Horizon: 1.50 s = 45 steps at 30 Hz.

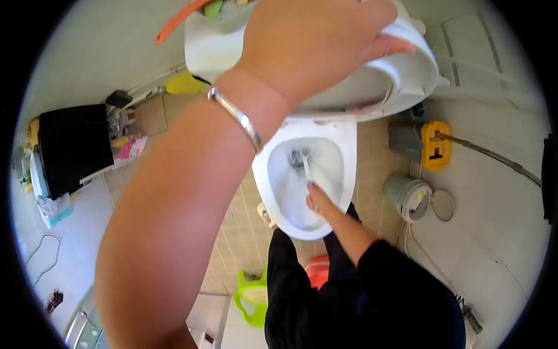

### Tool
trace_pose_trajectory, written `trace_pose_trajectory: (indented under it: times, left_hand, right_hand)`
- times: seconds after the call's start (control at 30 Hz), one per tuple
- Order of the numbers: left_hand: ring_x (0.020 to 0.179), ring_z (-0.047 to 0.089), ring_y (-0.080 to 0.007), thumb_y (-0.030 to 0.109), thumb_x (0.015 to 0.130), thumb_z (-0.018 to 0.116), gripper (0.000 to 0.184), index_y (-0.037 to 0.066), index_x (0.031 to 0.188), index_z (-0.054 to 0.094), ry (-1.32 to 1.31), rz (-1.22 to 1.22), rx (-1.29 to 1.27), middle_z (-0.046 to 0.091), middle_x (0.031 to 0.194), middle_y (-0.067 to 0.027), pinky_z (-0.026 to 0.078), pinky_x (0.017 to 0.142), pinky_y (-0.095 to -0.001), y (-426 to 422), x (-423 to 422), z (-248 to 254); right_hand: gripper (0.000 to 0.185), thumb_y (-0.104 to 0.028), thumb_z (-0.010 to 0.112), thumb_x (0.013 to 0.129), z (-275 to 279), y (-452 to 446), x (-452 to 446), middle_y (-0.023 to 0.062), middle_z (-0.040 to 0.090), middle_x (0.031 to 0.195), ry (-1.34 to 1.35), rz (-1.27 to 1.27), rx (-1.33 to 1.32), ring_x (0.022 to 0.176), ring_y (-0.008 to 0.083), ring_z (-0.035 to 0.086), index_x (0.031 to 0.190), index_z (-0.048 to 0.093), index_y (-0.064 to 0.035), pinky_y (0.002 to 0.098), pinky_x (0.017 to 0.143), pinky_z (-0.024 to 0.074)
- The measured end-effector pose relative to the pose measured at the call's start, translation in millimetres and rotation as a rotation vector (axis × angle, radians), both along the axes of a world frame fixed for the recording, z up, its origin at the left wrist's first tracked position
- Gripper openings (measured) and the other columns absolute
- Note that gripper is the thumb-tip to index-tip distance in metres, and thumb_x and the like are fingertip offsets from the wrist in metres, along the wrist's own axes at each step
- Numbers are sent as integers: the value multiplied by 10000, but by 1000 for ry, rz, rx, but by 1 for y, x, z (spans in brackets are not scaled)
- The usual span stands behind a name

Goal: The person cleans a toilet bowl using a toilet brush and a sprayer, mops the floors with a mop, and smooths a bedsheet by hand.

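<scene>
Inside the white toilet bowl (331,163), a brush with a pale handle (307,168) has its dark head down at the back of the basin. My right hand (319,200) is closed around the handle's near end, over the front part of the bowl. My left arm, with a silver bracelet (235,116) at the wrist, reaches across the view. At the top, my left hand (325,41) grips the raised white toilet seat (427,70), thumb across its ring; the other fingertips are mostly hidden or cut off by the frame edge.
A grey and yellow bucket (436,145) with a stick stands at the right wall, near a pale bin (401,198). A lime-green plastic stool (253,317) and a red item (318,270) lie by my legs. A cluttered counter with a black box (75,145) is left.
</scene>
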State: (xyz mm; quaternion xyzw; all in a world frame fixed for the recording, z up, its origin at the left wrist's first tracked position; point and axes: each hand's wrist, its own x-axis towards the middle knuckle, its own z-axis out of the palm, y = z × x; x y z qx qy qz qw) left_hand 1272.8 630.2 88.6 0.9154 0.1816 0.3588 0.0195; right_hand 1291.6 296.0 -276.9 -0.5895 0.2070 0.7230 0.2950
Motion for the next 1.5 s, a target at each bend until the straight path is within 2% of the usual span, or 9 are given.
trace_pose_trajectory:
  times: [0.13, 0.4, 0.43, 0.7, 0.97, 1.07, 1.2, 1.27, 1.5]
  left_hand:
    - [488, 529, -232, 374, 758, 598, 266, 110, 770, 566, 97, 59, 14, 481, 602, -62, 420, 427, -339, -6, 1, 5]
    - [517, 531, -238, 370, 760, 602, 274, 103, 821, 589, 51, 27, -41, 482, 602, -71, 415, 458, -328, -6, 2, 8]
    - [517, 531, -238, 370, 760, 602, 274, 103, 821, 589, 50, 23, -38, 482, 602, -71, 415, 458, -328, -5, 4, 10]
    - [537, 532, -243, 327, 753, 623, 264, 82, 847, 595, -70, -84, 7, 513, 638, -80, 415, 479, -333, 3, 7, -9]
    - [535, 530, -242, 323, 744, 635, 269, 78, 846, 598, 21, -10, -48, 508, 628, -79, 414, 479, -331, -5, 3, 8]
    - [534, 530, -239, 319, 737, 644, 273, 72, 843, 598, -8, -20, 4, 505, 624, -78, 417, 480, -327, -5, 6, 4]
    - [536, 533, -237, 307, 735, 651, 265, 66, 832, 600, -108, -83, 1, 503, 611, -83, 420, 484, -327, 1, 7, -6]
    - [532, 532, -231, 319, 739, 643, 266, 71, 826, 604, -122, -95, -4, 504, 605, -81, 419, 481, -325, 2, 8, -7]
    - [517, 537, -218, 400, 774, 573, 299, 103, 787, 601, 2, 7, -21, 521, 608, -55, 412, 456, -321, -8, -1, 10]
  right_hand:
    - [204, -255, 476, 848, 37, -5, -23, 14, 376, 490, 121, -498, -100, 368, 124, 383, 971, 477, -92, 252, 311, 312]
    - [409, -238, 463, 846, -18, -33, -34, -2, 342, 473, -474, 204, 167, 336, 110, 345, 1224, 411, -89, 242, 301, 275]
    - [476, -285, 462, 847, 22, -46, -26, 76, 589, 746, -543, 386, 81, 430, 132, 455, 1256, 383, -54, 261, 408, 389]
    - [327, -180, 531, 803, -22, 28, -41, 41, 456, 530, -468, 130, 70, 408, 125, 463, 1115, 480, -95, 272, 352, 389]
    - [373, -130, 535, 832, 99, -40, -47, 17, 464, 566, -589, -221, 202, 401, 88, 422, 1165, 431, 2, 240, 387, 408]
    - [121, -83, 536, 808, 48, -11, -52, 23, 465, 551, -423, -269, 169, 398, 108, 425, 894, 500, -5, 247, 378, 390]
    - [120, -127, 543, 786, -24, 31, -43, 102, 529, 628, -470, 18, 91, 465, 189, 518, 798, 517, -11, 310, 407, 417]
    - [143, -101, 503, 784, -56, 6, -14, 195, 571, 849, -1264, 1378, 752, 604, 308, 584, 866, 515, 16, 404, 519, 476]
    - [394, -240, 331, 900, 93, 37, 143, 172, 602, 791, -549, 1971, 433, 734, 337, 600, 1236, 406, -47, 456, 659, 473]
